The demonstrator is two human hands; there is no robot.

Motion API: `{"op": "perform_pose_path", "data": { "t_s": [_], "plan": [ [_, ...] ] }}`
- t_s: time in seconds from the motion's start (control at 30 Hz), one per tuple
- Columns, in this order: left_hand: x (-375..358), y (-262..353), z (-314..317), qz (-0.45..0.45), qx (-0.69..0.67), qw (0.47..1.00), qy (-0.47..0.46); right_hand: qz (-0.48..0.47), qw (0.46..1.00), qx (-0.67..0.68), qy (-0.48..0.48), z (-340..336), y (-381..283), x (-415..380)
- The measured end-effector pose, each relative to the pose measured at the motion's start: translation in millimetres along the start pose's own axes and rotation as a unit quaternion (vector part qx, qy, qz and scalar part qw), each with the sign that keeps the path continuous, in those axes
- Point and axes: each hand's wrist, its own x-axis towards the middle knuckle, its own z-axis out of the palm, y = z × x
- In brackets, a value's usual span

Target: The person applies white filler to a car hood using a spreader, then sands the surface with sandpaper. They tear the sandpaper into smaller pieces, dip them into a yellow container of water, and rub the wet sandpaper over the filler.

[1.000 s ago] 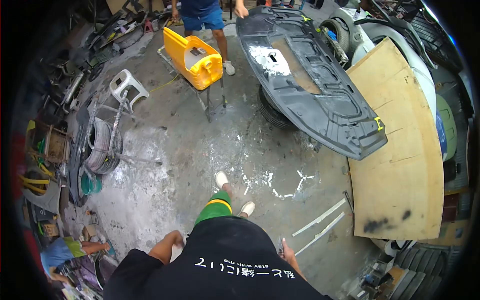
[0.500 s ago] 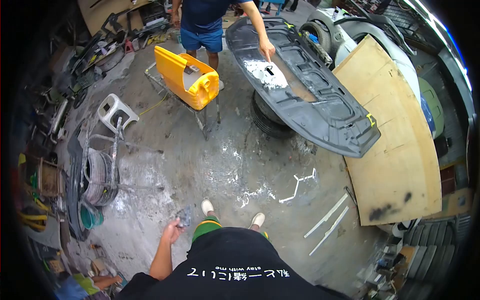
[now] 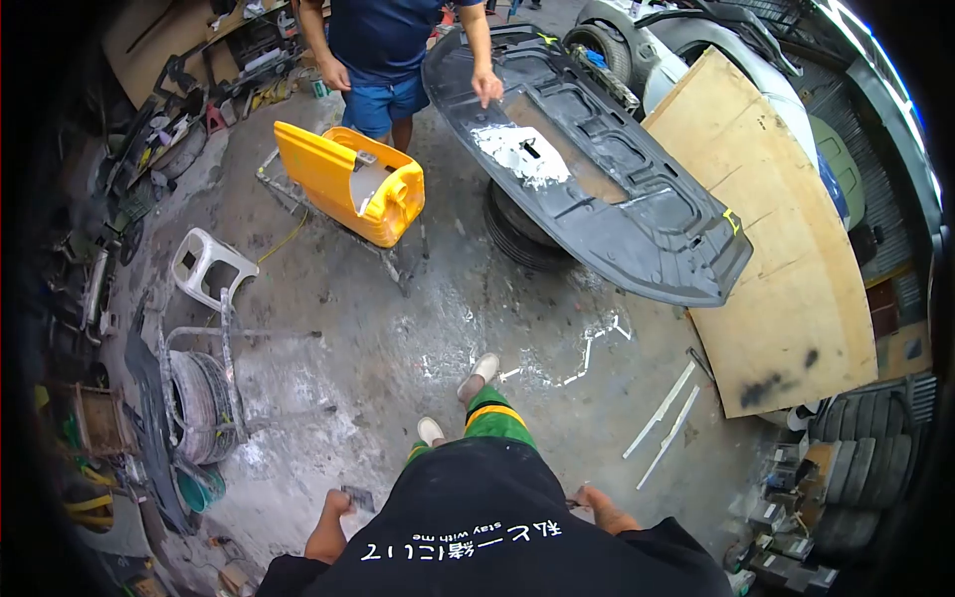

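Observation:
My left hand (image 3: 338, 501) is low at my left side, its fingers closed on a flat grey plate (image 3: 358, 497) that looks like a putty spreader. My right hand (image 3: 589, 497) is at my right hip, partly hidden by my black shirt, so its grip does not show. Ahead, a black car panel (image 3: 657, 234) with a white patch (image 3: 527, 154) rests on a stack of tyres (image 3: 517, 234). Another person (image 3: 383, 50) stands behind it, one hand (image 3: 486, 87) over the panel near the patch.
A cut yellow jerrycan (image 3: 353, 189) lies on a stand ahead. To the left are a white stool (image 3: 211, 267), a metal frame (image 3: 227, 368) and a green bucket (image 3: 202, 488). A large wooden board (image 3: 776, 259) leans at right, with two pale strips (image 3: 661, 423) on the floor.
I have stepped forward, my right foot ahead of my left. My left hand has drawn back with the plate, and my right hand has come into view. The other person's hand has lifted off the panel.

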Motion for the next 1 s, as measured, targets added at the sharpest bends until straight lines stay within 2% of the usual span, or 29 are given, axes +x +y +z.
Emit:
{"op": "perform_pose_path", "data": {
  "t_s": [0.07, 0.13, 0.2, 0.23, 0.33, 0.37, 0.43, 0.47, 0.53, 0.57, 0.67, 0.73, 0.8, 0.87, 0.93, 1.0],
  "plan": [
    [34, 27, -7, 0.036, 0.010, 0.994, 0.099, 0.032, 0.997, -0.053, -0.036, -31, -17, -2],
    [53, 100, -29, 0.073, -0.143, 0.982, 0.102, -0.098, 0.992, -0.081, 0.016, -78, -64, -7],
    [71, 174, -48, 0.110, -0.253, 0.957, 0.090, -0.008, 0.987, 0.052, 0.151, -109, -126, 6],
    [76, 211, -61, 0.146, -0.214, 0.961, 0.099, -0.071, 0.963, 0.140, 0.221, -120, -156, 4],
    [71, 314, -95, 0.237, -0.160, 0.954, 0.093, -0.149, 0.932, 0.209, 0.254, -175, -231, 20],
    [71, 338, -104, 0.236, -0.150, 0.956, 0.092, -0.167, 0.921, 0.231, 0.265, -190, -252, 27],
    [74, 376, -127, 0.336, -0.034, 0.932, 0.128, -0.217, 0.908, 0.268, 0.238, -220, -289, 25],
    [74, 392, -138, 0.337, -0.024, 0.933, 0.126, -0.216, 0.906, 0.279, 0.235, -228, -303, 23],
    [70, 430, -152, 0.340, -0.051, 0.930, 0.129, -0.244, 0.864, 0.350, 0.268, -241, -327, 17],
    [60, 453, -158, 0.324, -0.132, 0.932, 0.099, -0.238, 0.858, 0.382, 0.248, -246, -338, 9],
    [71, 486, -169, 0.340, -0.125, 0.929, 0.069, -0.267, 0.832, 0.417, 0.251, -248, -354, 9],
    [85, 502, -180, 0.359, -0.066, 0.929, 0.063, -0.266, 0.821, 0.429, 0.265, -243, -358, 13],
    [94, 523, -186, 0.420, -0.007, 0.906, 0.050, -0.299, 0.781, 0.460, 0.298, -238, -358, 15],
    [103, 539, -192, 0.426, 0.011, 0.904, 0.037, -0.283, 0.770, 0.469, 0.326, -233, -356, 14],
    [120, 552, -195, 0.442, 0.009, 0.897, 0.010, -0.223, 0.742, 0.557, 0.299, -232, -358, -10],
    [129, 567, -200, 0.458, 0.002, 0.889, -0.014, -0.209, 0.718, 0.586, 0.312, -231, -362, -21]
  ]
}}
